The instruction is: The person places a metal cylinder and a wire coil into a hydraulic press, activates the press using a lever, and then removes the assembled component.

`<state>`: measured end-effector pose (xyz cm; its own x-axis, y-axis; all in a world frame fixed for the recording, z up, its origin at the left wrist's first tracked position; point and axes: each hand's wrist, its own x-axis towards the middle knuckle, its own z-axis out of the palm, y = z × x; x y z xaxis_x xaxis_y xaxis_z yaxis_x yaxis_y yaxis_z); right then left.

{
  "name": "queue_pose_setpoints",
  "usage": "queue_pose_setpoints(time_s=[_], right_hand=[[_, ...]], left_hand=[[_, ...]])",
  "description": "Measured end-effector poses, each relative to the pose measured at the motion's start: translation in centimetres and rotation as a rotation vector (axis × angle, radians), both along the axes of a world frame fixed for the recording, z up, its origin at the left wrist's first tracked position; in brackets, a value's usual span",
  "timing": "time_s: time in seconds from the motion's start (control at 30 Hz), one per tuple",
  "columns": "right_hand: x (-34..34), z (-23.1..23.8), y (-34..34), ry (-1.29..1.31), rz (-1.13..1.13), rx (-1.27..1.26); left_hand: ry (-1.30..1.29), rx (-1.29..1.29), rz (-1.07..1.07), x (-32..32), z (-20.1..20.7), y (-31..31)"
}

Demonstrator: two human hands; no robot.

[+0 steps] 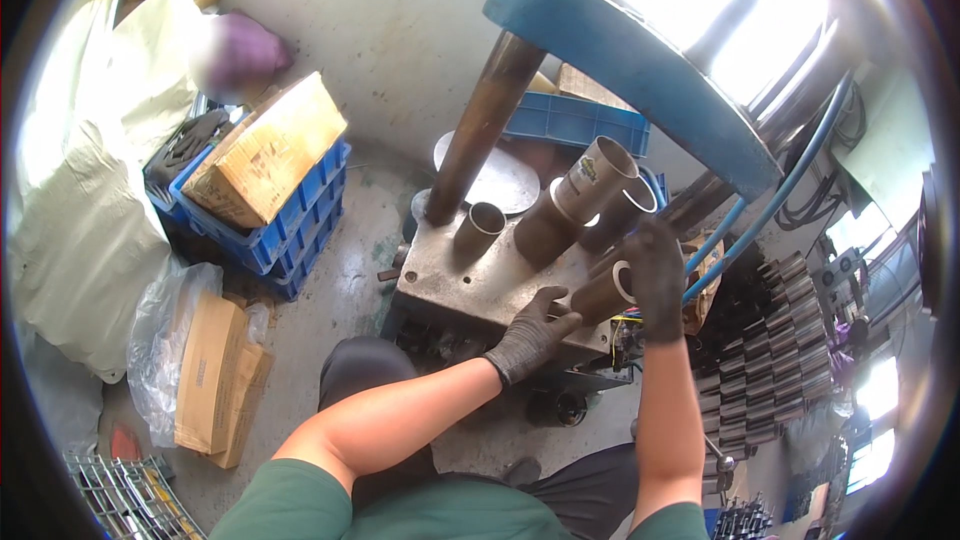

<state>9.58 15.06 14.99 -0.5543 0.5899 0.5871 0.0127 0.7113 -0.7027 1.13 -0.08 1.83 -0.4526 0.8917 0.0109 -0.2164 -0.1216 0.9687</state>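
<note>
My left hand, in a dark grey work glove, grips the lower end of a short metal tube, thumb and fingers on its near side. That tube leans on the near right part of a steel press table. To the right of its open end is my right hand, also gloved, raised with curled fingers; what they hold, if anything, is hidden. Behind the hands stand a thick sleeve with a lighter tube rising from it, and another tube. A short tube stands at the left.
The press's blue crossbeam and steel column rise over the table. Blue hoses hang at the right, above stacked metal tubes. Blue crates carrying a cardboard box stand at left, with flattened cartons nearer me.
</note>
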Motion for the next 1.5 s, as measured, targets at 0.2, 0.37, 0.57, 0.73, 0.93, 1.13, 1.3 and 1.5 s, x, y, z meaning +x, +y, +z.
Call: queue_pose_setpoints(time_s=[0.2,0.37,0.57,0.73,0.93,1.13,1.3,1.5], right_hand=[[18.4,0.9,-10.8,-0.274,-0.374,0.555],[31.4,-1.2,-11.3,-0.259,-0.791,0.774],[34.3,-8.3,-6.3,0.149,-0.913,0.476],[27.7,-3.5,1.1,0.566,-0.721,0.431],[24.3,-1.2,9.5,0.622,-0.867,0.459],[24.6,-1.8,9.0,0.656,-0.895,0.435],[21.6,-0.3,7.7,0.683,-0.782,0.344],[26.0,1.0,7.1,0.606,-0.728,0.226]], left_hand=[[-0.091,0.109,0.055,-0.2,-0.3,-0.6],[-0.235,0.114,0.101,-1.2,0.7,-1.9],[-0.244,-0.025,0.127,-0.9,1.3,-1.7],[-0.096,-0.054,0.161,-0.3,-3.7,0.4],[0.493,-0.039,0.207,2.3,-5.1,3.5],[0.404,0.148,0.176,4.0,-5.0,12.4],[-0.999,0.536,-0.328,-0.1,-6.6,18.7],[0.540,0.161,0.259,6.7,-0.9,14.0]])
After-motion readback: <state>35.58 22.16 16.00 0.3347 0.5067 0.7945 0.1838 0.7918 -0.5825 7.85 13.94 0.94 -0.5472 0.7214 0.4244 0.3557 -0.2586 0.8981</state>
